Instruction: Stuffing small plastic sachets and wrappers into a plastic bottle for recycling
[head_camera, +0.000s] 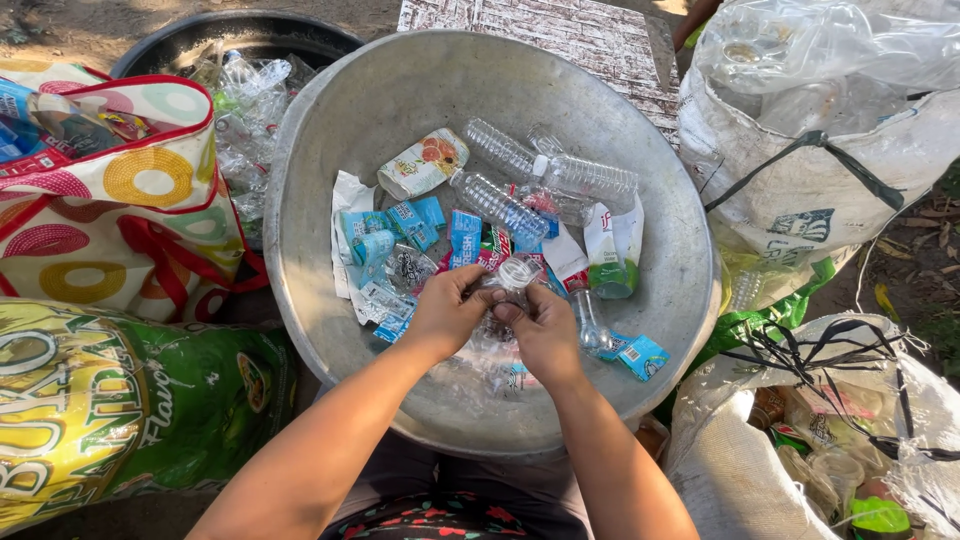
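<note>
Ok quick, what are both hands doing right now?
Left hand: closed on the clear bottle.
Right hand: closed on the same bottle, over the metal basin.

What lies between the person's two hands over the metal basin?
In the head view, a clear plastic bottle sits between the left hand and right hand, gripped by both above the basin.

A small clear plastic bottle (508, 285) sits between two hands above a big metal bowl (330, 130). It looks squashed and tilted, its open mouth pointing toward one o'clock.
</note>
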